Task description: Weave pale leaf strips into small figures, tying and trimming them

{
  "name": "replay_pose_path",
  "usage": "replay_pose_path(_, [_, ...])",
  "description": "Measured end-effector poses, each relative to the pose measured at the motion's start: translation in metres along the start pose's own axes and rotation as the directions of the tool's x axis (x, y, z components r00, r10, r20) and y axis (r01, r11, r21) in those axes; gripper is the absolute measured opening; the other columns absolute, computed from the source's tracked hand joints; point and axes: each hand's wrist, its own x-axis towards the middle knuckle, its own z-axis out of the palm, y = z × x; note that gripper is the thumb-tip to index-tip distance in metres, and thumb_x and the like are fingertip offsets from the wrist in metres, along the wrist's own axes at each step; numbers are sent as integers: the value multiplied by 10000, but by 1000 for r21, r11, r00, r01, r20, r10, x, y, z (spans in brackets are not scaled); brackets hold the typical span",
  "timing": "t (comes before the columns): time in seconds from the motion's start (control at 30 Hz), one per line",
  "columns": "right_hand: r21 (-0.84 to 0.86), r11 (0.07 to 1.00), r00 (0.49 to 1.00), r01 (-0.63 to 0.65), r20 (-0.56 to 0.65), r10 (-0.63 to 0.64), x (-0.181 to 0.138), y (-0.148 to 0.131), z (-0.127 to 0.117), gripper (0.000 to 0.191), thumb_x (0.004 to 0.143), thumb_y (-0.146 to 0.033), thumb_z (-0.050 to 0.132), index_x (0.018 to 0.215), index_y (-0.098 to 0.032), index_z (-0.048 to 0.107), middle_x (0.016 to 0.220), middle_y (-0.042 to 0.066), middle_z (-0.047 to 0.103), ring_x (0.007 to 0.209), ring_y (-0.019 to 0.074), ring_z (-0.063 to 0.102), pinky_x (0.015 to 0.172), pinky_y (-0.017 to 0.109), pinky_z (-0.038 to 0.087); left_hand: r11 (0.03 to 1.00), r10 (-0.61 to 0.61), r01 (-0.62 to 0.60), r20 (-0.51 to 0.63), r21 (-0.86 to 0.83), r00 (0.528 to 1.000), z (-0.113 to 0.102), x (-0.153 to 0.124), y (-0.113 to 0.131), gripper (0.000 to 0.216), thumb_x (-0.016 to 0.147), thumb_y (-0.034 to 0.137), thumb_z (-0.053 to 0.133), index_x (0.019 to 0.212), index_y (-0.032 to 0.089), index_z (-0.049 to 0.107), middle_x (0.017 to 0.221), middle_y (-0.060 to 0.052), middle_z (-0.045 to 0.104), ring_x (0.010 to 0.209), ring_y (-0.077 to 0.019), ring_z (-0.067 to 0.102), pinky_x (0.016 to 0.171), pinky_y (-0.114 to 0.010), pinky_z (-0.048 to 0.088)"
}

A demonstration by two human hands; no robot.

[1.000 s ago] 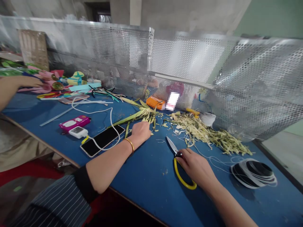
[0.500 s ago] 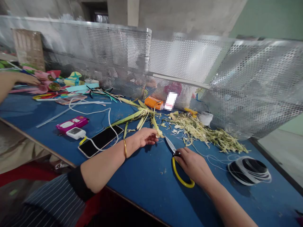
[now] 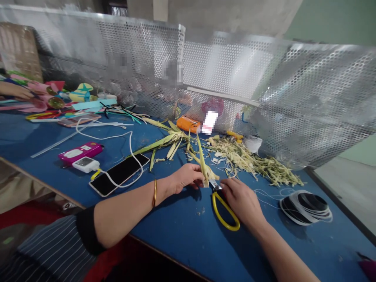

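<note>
My left hand (image 3: 189,178) pinches a pale yellow-green dried leaf strip (image 3: 202,158), which looks like corn husk and stands up from my fingers. Yellow-handled scissors (image 3: 216,185) are in my right hand (image 3: 242,197), its fingers wrapped around the handle. Their blades point at the lower end of the strip and seem to touch it; part of them is hidden behind the husk. Just beyond my left hand lies a bunch of longer husk leaves (image 3: 169,139). Beyond both hands spreads a heap of shredded husk scraps (image 3: 241,158).
A spool of white string (image 3: 305,207) sits at the right. A black-screened phone (image 3: 120,174), a purple device (image 3: 80,152) and a white cable (image 3: 131,145) lie left. Perforated metal sheeting (image 3: 219,66) borders the table's back. Another person's hand (image 3: 17,91) touches colourful pieces.
The husk strip has come up upright in my left hand and moved slightly right. The scissor blades, pointing forward and apart from it before, are now against its lower end.
</note>
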Motion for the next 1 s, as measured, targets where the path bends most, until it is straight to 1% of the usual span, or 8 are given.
replay_pose_path(0.07, [314, 941, 989, -125, -41, 145, 1, -1, -1, 349, 935, -461, 419, 939, -216, 668, 875, 66, 685, 811, 223, 627, 692, 327, 472, 996, 44, -47, 31, 76, 999, 4, -1, -3, 175, 634, 143, 579, 793, 146, 653, 655, -9, 628, 566, -110, 570, 516, -218, 417])
replay_pose_path(0.17, [723, 624, 949, -295, 144, 281, 2, -7, 0, 463, 820, -622, 543, 890, -189, 688, 760, 46, 668, 658, 185, 605, 552, 288, 495, 966, 126, -143, 94, 216, 988, 10, -2, -9, 131, 635, 162, 582, 751, 152, 642, 619, 14, 608, 547, -118, 565, 512, -219, 416])
replay_pose_path(0.33, [838, 318, 896, -443, 402, 189, -1, -19, 6, 444, 634, -510, 790, 883, -151, 709, 664, 23, 661, 540, 127, 562, 448, 215, 444, 840, 257, -315, 188, 441, 948, 15, -5, -14, 114, 644, 216, 657, 733, 154, 691, 645, 6, 658, 626, -143, 598, 561, -210, 421])
replay_pose_path(0.47, [868, 181, 877, -463, 419, 235, -1, -22, 3, 399, 579, -396, 839, 863, -148, 705, 647, 14, 671, 517, 104, 564, 469, 198, 439, 926, 176, -233, 207, 298, 962, 16, -5, -10, 208, 698, 220, 624, 882, 169, 704, 777, -19, 718, 679, -149, 644, 564, -209, 453])
replay_pose_path(0.6, [907, 194, 889, -375, 291, 354, 1, -19, -3, 362, 576, -356, 841, 826, -152, 678, 615, 0, 662, 495, 103, 561, 486, 208, 442, 968, 131, -127, -5, 215, 991, 10, -1, -4, 180, 714, 188, 596, 867, 123, 665, 765, -57, 700, 614, -141, 636, 502, -218, 447])
replay_pose_path(0.83, [906, 298, 917, -301, 189, 351, 1, -13, -2, 348, 651, -384, 803, 870, -157, 656, 630, 3, 669, 505, 101, 546, 468, 201, 395, 934, 161, -43, -311, 354, 937, -25, 12, 13, 175, 726, 167, 577, 883, 115, 633, 729, -59, 644, 540, -135, 575, 464, -251, 387])
replay_pose_path(0.87, [903, 313, 921, -293, 179, 345, 1, -14, -1, 354, 650, -391, 802, 872, -158, 654, 634, 3, 667, 511, 105, 549, 472, 207, 399, 916, 197, -36, -372, 399, 907, -30, 13, 14, 244, 721, 179, 601, 956, 119, 624, 764, -58, 648, 556, -137, 573, 488, -256, 398])
replay_pose_path(1.0, [870, 439, 948, -223, 89, 307, 0, -17, 2, 355, 659, -414, 785, 869, -165, 643, 680, 9, 660, 582, 137, 592, 533, 235, 448, 853, 492, -152, -675, 499, 550, -28, 12, 13, 390, 737, 249, 660, 1102, 169, 546, 964, -49, 627, 701, -115, 562, 666, -244, 445])
